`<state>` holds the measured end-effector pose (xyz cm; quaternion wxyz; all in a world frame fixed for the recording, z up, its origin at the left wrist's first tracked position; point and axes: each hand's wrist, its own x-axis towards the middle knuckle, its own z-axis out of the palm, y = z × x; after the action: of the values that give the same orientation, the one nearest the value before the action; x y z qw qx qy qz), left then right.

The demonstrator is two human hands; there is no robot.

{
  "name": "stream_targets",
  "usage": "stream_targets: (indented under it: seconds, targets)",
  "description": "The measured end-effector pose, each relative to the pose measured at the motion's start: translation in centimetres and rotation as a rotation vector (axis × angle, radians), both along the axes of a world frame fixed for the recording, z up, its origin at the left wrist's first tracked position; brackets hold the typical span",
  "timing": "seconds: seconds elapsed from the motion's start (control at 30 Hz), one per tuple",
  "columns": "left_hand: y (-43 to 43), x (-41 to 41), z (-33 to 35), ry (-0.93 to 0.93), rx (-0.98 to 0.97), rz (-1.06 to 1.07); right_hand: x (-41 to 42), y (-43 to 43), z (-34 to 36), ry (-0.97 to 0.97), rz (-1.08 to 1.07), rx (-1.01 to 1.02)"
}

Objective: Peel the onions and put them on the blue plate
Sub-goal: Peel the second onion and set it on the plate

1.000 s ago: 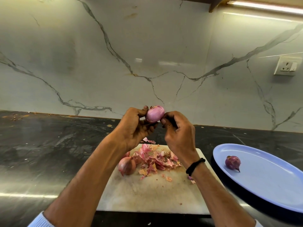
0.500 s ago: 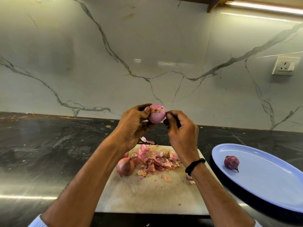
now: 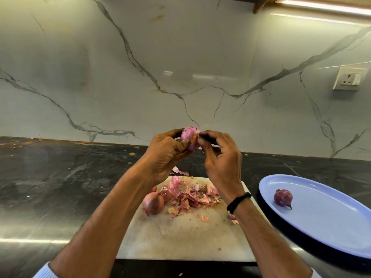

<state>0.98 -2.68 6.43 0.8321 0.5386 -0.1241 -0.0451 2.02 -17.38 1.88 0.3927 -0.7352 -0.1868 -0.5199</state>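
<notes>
— Where was the onion [image 3: 189, 137] being worked?
— Up in the air, above the far edge of the cutting board [image 3: 180, 237]. The left hand [image 3: 164, 155] was curled round it from the left, thumb across its front. The right hand [image 3: 220, 163] was pinching a flap of papery skin on its right side.
— How would it handle, do you think?
— Light and firm, I'd judge, but the bared pink flesh looked glossy, so likely slippery. Best cradled round the belly, while the dry skin, thin and apt to tear, is taken at a loose edge near the tip.
— And the rest?
— An unpeeled onion [image 3: 153, 203] lay on the board's left part, beside a heap of peelings [image 3: 190, 195] on its far half. The blue plate [image 3: 331, 227] sat right of the board, with one peeled onion [image 3: 283, 197] on it
</notes>
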Motion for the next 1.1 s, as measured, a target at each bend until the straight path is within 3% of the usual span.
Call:
stream_targets:
  seconds: [0.43,0.67,1.1]
  targets:
    - [-0.1,0.6,-0.8,-0.054,0.050,-0.027,0.2,0.0,0.0,0.055,0.015,0.148]
    - [0.0,0.4,-1.3,-0.180,0.193,-0.120,0.2,0.0,0.0,0.070,0.005,0.107]
    - [0.2,1.1,-1.3,-0.209,0.095,-0.107,0.2,-0.6,0.6,0.141,0.081,0.150]
